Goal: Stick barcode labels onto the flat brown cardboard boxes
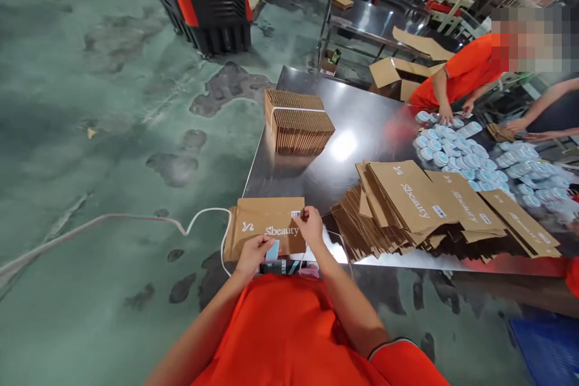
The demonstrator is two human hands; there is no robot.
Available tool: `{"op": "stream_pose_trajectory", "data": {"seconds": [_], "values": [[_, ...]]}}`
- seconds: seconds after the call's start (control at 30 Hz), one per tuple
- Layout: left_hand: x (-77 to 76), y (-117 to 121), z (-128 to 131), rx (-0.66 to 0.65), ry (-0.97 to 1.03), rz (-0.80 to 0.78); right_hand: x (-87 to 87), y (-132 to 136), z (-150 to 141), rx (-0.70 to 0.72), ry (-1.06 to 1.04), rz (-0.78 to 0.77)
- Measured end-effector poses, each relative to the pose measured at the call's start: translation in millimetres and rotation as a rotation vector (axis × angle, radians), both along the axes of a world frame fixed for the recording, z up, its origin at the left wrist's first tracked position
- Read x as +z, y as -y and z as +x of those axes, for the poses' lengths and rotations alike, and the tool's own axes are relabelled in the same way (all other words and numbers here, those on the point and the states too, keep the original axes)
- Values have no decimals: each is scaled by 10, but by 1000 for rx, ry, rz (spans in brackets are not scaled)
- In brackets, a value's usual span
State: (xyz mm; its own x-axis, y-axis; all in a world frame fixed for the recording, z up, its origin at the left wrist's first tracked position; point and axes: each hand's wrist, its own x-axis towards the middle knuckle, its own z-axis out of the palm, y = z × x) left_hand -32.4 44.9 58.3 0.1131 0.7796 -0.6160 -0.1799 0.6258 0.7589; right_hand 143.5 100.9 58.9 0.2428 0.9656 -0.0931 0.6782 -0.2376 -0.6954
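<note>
Where the top brown card (266,218) lies: right in front of the person, on a pile of flat cards (231,245), by the near left corner of the shiny bench (375,126). From where I stand, I cannot tell what holds that pile up.
Long way of the card: side to side across the person's front, with the white words running the same way.
White sticker (295,214) with bars: at the card's right end, toward the far corner.
Right hand (312,227): at that same end, fingertips just beside the sticker. I cannot tell if its grip pinches the sticker, the card or nothing.
Left hand (250,256): at the card's near edge, its grip pinching a small pale blue slip (272,251).
Nearer to the sticker: the right hand. From the left grip, the sticker is off to the right and farther out.
Messy heap (407,193): more brown cards, to the right of both hands.
Tied block (298,123): past the top card, on the bench, with a white strap around it.
</note>
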Motion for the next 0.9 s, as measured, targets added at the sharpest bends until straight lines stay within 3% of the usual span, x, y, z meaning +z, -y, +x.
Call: {"op": "stream_pose_trajectory", "data": {"seconds": [0.13,0.2,0.27,0.33,0.4,0.47,0.53,0.6,0.7,0.8,0.9], "values": [[243,80,-39,-41,52,30,277,114,-117,34,-96,14],[414,132,-56,-68,27,105,555,121,-53,88,-260,32],[586,169,-69,-108,-92,255,939,120,150,59,-380,154],[720,179,-69,-137,-284,417,1368,133,512,-104,-416,353],[786,166,-46,-164,-433,514,1734,170,1000,-373,-358,564],[784,146,1,-188,-496,530,1947,233,1513,-635,-206,676],[747,133,60,-214,-505,525,1991,321,1912,-810,-13,655],[716,133,118,-213,-503,538,1925,422,2091,-903,237,553],[732,139,182,-223,-462,565,1791,559,1911,-899,539,469],[797,125,227,-205,-347,529,1709,644,1375,-700,459,556],[874,109,252,-122,-237,484,1587,674,733,-225,51,468]]}}
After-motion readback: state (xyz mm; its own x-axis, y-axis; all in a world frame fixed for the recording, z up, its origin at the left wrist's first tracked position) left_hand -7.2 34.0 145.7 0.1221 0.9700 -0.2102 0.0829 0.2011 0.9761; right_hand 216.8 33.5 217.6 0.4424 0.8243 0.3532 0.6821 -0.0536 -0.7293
